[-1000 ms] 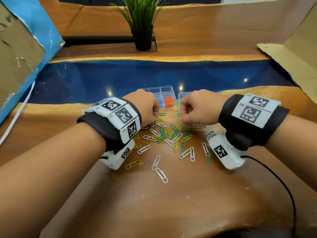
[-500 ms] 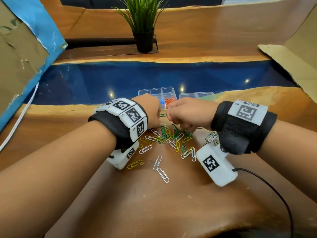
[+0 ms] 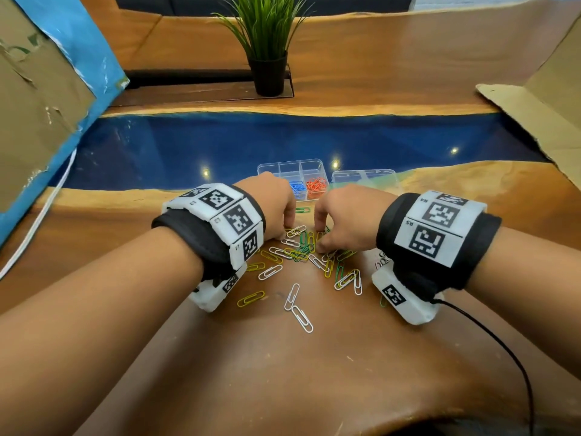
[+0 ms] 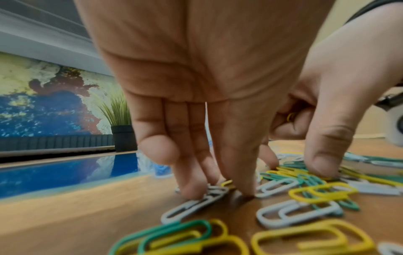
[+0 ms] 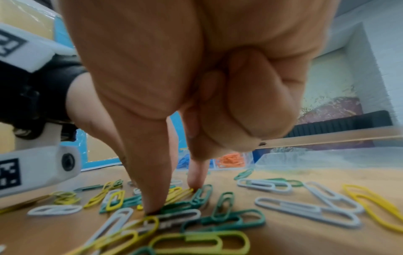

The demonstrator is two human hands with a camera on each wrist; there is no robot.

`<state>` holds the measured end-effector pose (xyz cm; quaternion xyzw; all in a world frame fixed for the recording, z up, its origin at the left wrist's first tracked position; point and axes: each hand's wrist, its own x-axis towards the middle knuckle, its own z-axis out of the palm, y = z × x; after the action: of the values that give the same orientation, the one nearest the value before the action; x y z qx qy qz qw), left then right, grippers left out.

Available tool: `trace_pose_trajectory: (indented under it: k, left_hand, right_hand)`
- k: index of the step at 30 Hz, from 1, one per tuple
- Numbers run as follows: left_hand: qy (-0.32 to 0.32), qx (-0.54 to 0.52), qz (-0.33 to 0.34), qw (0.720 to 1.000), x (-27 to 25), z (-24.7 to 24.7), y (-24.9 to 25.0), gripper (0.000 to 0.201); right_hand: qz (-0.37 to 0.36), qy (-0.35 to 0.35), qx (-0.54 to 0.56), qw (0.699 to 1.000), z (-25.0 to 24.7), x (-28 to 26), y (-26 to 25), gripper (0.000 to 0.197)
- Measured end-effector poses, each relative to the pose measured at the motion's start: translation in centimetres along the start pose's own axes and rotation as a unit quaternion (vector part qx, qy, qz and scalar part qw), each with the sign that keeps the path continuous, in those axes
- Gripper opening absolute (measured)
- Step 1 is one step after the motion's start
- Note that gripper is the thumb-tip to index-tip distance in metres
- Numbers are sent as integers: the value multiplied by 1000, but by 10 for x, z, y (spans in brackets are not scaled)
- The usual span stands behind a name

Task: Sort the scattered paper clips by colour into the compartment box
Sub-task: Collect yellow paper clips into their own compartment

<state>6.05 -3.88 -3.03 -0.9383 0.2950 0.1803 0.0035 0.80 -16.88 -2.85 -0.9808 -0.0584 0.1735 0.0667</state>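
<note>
White clips lie under the left hand (image 3: 276,204), whose straight fingertips (image 4: 191,191) press a white paper clip (image 4: 194,207) onto the wooden table (image 3: 314,372). The right hand (image 3: 349,218) has thumb and forefinger down on the clip pile (image 3: 314,256), its other fingers curled round a yellow clip (image 4: 291,117). Beyond sits the compartment box (image 3: 294,173), holding blue and orange clips.
</note>
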Motion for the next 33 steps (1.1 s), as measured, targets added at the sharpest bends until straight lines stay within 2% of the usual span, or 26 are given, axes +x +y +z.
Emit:
trace_pose_trajectory:
  k: [8, 12, 14, 18, 20, 21, 23, 24, 26, 27, 29, 31, 33]
  left_hand:
    - [8, 12, 8, 1000, -4, 5, 4, 10]
    - [-10, -7, -8, 1000, -6, 7, 2, 20]
    - [-3, -19, -11, 1000, -8, 8, 2, 21]
    - [27, -78, -12, 996, -13, 4, -2, 24]
    - [37, -135, -13, 990, -17, 1, -7, 19]
    - [33, -173, -12, 984, -18, 0, -10, 13]
    - [12, -255, -9, 967, -20, -1, -15, 20]
    - [-2, -294, -7, 956, -21, 0, -17, 26]
    - [-16, -353, -3, 936, -23, 1, -19, 23]
    - [-20, -376, -8, 926, -23, 1, -20, 21]
    - [-27, -422, -21, 906, -23, 3, -20, 26]
    - [-42, -462, -33, 885, -24, 5, -19, 27]
    - [-53, -470, -25, 881, -26, 6, -19, 25]
  right_hand:
    - [9, -79, 88, 993, -1, 2, 2, 16]
    - [18, -115, 185, 976, -8, -1, 8, 19]
    - [31, -119, 255, 959, -9, -2, 10, 16]
    - [78, -109, 441, 887, -6, 3, 15, 24]
    - [88, -107, 480, 866, -3, 6, 14, 20]
    - [89, -106, 482, 865, -2, 7, 13, 18]
    - [80, -98, 451, 884, -3, 9, 10, 13]
    - [65, -87, 406, 907, -4, 10, 8, 11]
    - [21, -36, 245, 969, -5, 10, 6, 7]
    - [0, -9, 155, 988, -5, 10, 4, 7]
    - [-23, 10, 40, 999, -4, 9, 1, 11]
    - [-29, 1, 1, 1000, -2, 10, -2, 14]
    - [-27, 7, -11, 1000, 0, 10, -3, 11]
